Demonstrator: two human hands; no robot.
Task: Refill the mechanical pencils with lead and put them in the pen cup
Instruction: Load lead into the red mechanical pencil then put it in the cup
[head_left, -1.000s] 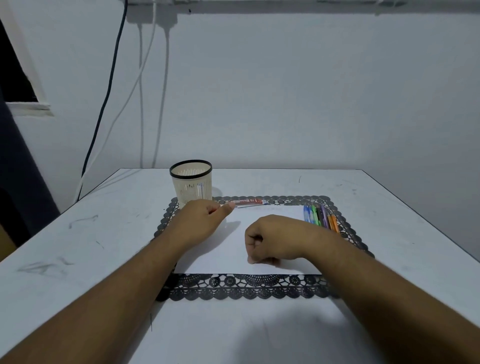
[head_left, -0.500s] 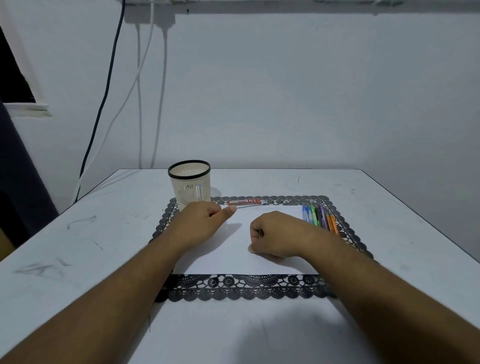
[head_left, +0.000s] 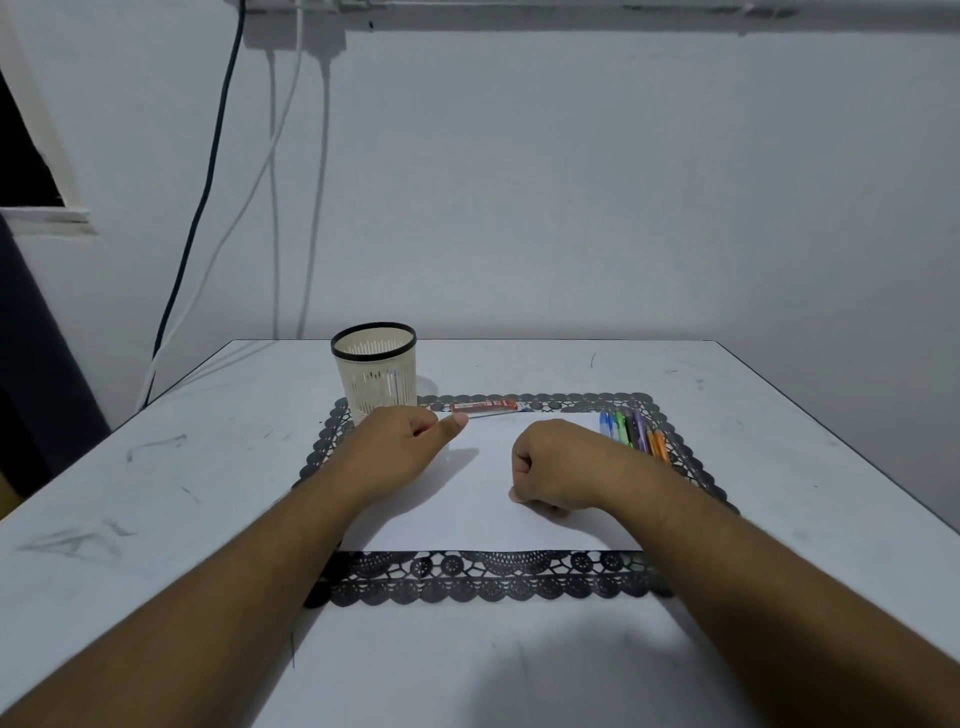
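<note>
**A:** So what are we looking at? We see a white table (head_left: 156, 493), matte and scuffed with grey marks, and on it a black mat (head_left: 488, 577) with a lacy, scalloped cut-out edge. A plain white sheet (head_left: 467, 514) covers the middle of the mat.

**B:** Yep, and at the mat's far left corner we've got the cup (head_left: 375, 371): round, cream plastic with thin vertical slits and a black rim. Something shows through the slits but we can't tell what.

**A:** Along the mat's far edge lies the lead case (head_left: 485, 407), a slim red tube, flat on its side. At the mat's far right corner the pencils (head_left: 631, 431) lie side by side: blue, green, purple, orange, smooth plastic barrels.

**B:** Hands? Both forearms reach in over the mat's near edge. The left hand (head_left: 397, 449) sits over the mat's far left part, just in front of the cup, fingers curled under and thumb sticking out toward the lead case. We can't tell if the thumb tip touches it. It's got hold of nothing we can see.

**A:** The right hand (head_left: 558, 470) is a loose fist resting knuckles-down on the sheet at the mat's middle, also holding nothing we can make out. The pencils sit just past its wrist.
</note>
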